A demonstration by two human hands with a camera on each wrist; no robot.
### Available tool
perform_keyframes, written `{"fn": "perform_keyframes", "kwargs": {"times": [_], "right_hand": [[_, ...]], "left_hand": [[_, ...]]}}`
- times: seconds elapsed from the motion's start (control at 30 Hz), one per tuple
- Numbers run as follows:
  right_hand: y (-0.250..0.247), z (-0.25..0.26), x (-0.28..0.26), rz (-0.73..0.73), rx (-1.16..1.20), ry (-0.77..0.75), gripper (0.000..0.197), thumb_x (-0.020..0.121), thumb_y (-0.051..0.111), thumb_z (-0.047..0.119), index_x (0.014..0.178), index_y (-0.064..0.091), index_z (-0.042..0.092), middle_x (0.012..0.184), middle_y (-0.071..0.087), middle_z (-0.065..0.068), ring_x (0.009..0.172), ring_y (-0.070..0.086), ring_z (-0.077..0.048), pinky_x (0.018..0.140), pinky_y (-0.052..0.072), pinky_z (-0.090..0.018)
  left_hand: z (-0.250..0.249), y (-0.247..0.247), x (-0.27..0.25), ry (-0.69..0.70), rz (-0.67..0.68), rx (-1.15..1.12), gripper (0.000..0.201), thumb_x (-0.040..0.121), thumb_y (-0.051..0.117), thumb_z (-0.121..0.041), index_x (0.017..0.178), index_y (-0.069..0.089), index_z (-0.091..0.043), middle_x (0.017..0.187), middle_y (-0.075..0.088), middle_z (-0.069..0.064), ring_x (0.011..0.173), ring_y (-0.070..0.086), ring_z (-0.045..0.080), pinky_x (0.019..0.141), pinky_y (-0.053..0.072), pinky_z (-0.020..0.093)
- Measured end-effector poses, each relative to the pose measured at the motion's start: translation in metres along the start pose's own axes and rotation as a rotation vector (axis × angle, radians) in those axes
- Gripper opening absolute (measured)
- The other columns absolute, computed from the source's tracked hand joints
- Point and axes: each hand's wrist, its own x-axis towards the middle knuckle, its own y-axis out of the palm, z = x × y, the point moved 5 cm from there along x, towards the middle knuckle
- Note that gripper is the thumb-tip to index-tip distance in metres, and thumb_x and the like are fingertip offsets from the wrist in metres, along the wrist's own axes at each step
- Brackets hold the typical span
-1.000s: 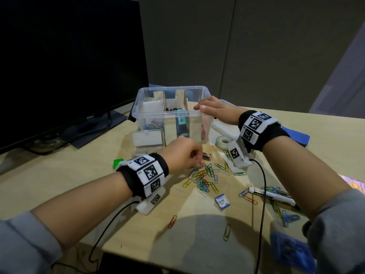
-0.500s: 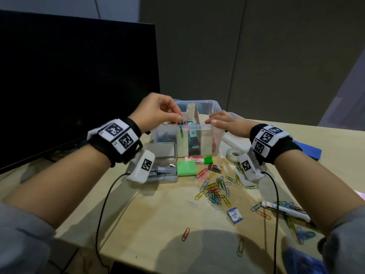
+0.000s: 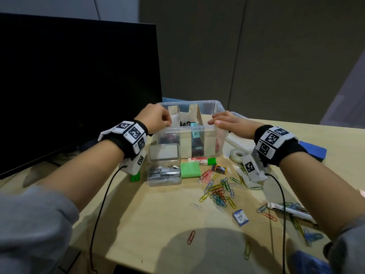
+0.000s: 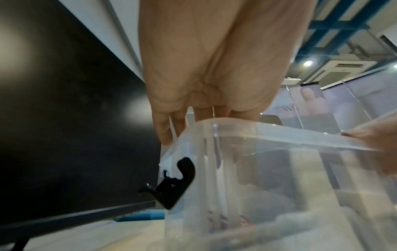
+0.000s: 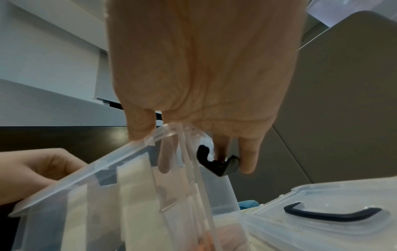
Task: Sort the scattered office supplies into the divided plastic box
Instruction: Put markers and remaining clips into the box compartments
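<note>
The left hand (image 3: 156, 117), up from the paper clips (image 3: 218, 191) on the bench (image 3: 158, 214), now hangs loosely open and empty over the divided box's (image 3: 197, 131) left compartment, its clip evidently dropped, while the right hand (image 3: 227, 120) rests flat-fingered on the rim.

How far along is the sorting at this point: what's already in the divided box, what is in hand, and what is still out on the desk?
Done: markers and a teal highlighter stand in the divided box. In hand: nothing visible; the left hand and right hand rest at its rim. Left: the paper clips, battery, staples case, green eraser, tape roll.
</note>
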Motion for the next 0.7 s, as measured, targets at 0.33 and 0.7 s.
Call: {"fn": "perform_keyframes", "kwargs": {"times": [0.33, 0.7], "right_hand": [[0.0, 0.001, -0.001, 0.007, -0.008, -0.004, 0.042, 0.102, 0.033, 0.044, 0.137, 0.049, 0.028, 0.148, 0.029, 0.005, 0.138, 0.027, -0.016, 0.116, 0.022, -0.046], [0.001, -0.002, 0.001, 0.011, -0.004, -0.004, 0.042, 0.101, 0.034, 0.047, 0.135, 0.05, 0.031, 0.146, 0.03, 0.008, 0.137, 0.029, -0.015, 0.116, 0.023, -0.048]], "left_hand": [[-0.058, 0.017, -0.038, 0.353, -0.088, -0.039, 0.013, 0.092, 0.061, -0.024, 0.103, 0.064, -0.019, 0.103, 0.054, -0.008, 0.1, 0.048, 0.009, 0.091, 0.043, 0.028], [-0.126, 0.109, -0.108, 0.439, 0.662, 0.211, 0.072, 0.082, 0.071, -0.045, 0.143, 0.042, -0.019, 0.132, 0.048, 0.004, 0.118, 0.048, 0.021, 0.093, 0.046, 0.033]]}}
